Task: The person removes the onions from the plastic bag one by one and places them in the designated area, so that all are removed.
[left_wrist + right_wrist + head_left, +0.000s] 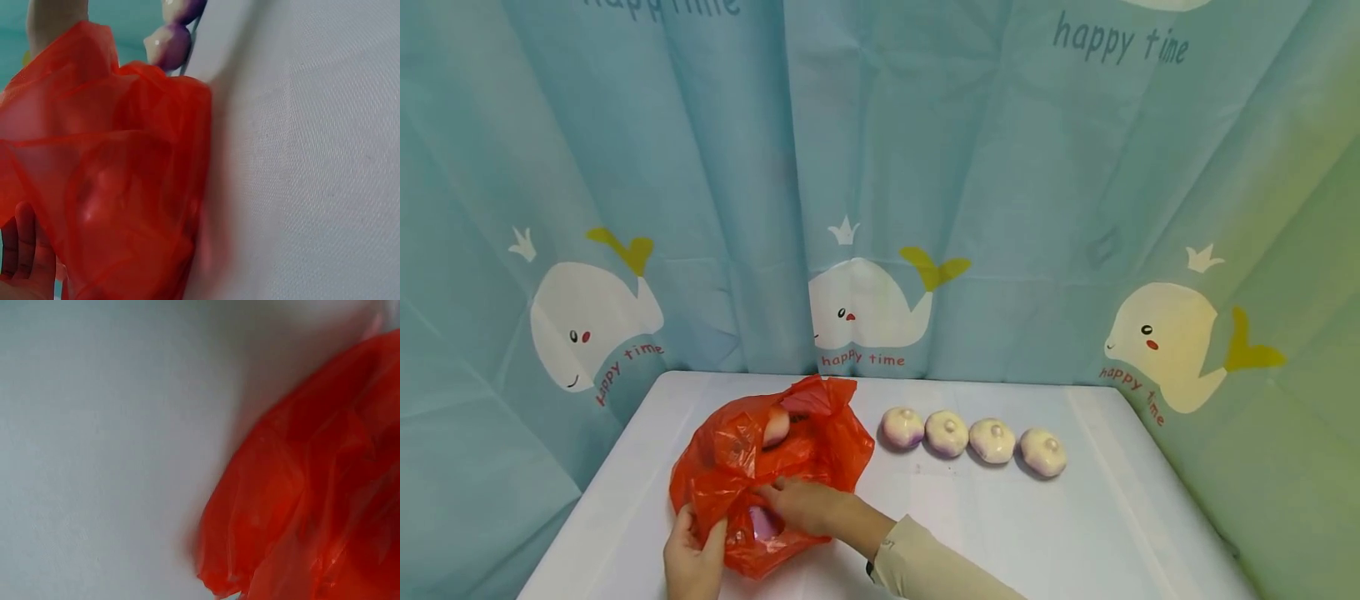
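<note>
A crumpled red plastic bag (722, 450) sits on the left part of the table, with a pale rounded thing (777, 427) showing in its upper folds and a purple patch (765, 523) lower down. My left hand (691, 557) holds the bag's near left edge between thumb and fingers; part of this hand (28, 256) also shows beside the red film in the left wrist view. From the right, my right hand (808, 505) reaches across the bag and pinches its gathered film near the middle. The right wrist view shows red film (275, 506) but hides the fingers.
Several white-and-purple turnip-like or garlic-like pieces (947, 434) lie in a row right of the bag on the white table (1000, 533). Behind the table's back edge hangs a blue curtain (1045, 217) with whale prints.
</note>
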{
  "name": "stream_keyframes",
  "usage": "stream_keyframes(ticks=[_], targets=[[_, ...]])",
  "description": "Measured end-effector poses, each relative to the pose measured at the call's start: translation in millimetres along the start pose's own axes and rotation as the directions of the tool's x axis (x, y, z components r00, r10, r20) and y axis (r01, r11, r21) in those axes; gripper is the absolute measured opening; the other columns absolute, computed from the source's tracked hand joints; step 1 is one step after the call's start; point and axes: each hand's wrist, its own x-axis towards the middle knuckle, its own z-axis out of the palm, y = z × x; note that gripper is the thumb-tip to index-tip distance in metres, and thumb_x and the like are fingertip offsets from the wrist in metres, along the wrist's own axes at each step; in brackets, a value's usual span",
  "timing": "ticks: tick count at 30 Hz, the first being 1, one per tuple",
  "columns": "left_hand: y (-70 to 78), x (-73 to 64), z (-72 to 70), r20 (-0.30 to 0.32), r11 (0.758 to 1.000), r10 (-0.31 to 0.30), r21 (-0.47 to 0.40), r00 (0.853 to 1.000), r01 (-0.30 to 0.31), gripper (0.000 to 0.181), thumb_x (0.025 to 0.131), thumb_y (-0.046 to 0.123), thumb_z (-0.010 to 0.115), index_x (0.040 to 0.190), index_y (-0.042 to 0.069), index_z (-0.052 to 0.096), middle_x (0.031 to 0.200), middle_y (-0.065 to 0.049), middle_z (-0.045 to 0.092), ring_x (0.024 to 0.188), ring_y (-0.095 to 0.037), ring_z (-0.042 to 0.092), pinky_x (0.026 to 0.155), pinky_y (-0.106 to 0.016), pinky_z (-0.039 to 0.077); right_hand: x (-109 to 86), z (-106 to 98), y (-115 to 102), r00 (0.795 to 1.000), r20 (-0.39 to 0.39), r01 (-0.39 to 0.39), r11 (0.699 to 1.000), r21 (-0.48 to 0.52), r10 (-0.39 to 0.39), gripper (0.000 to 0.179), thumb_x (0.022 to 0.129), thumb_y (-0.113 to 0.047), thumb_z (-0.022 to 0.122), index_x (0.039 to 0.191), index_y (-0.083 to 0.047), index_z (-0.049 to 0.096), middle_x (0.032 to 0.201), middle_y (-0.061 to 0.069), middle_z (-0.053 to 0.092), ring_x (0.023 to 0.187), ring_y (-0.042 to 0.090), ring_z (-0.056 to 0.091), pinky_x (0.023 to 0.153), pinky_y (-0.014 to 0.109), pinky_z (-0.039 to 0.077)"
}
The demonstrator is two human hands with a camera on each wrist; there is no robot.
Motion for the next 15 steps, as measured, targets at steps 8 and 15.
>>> stream_keyframes(ticks=[8,15], targets=[[1.0,-1.7,1.3,0.003,1.000,-0.003,-0.008,1.000,0.003,0.029,0.089,-0.002,0.055,0.117,-0.008,0.051,0.114,-0.025,0.057,0.081,0.008,0.052,0.068,-0.003,0.042,3.8,6.3,-2.3,0.982,0.031,0.187,0.951,-0.244,-0.186,0.045,0.098,-0.032,0.048,0.141,-0.026,0.040,0.137,-0.011,0.041,0.124,0.005,0.038,0.101,0.027,0.037],[0.7,-2.8,1.5,0.017,1.000,-0.024,-0.003,1.000,0.024,0.030,0.090,0.000,0.055,0.119,-0.007,0.050,0.115,-0.024,0.056,0.082,0.008,0.053,0.068,-0.003,0.042,4.7,13.3,-7.0,0.960,0.012,0.261,0.884,-0.388,-0.279,0.040,0.100,-0.025,0.046,0.139,-0.019,0.043,0.139,-0.006,0.039,0.127,0.005,0.035,0.103,0.022,0.031]])
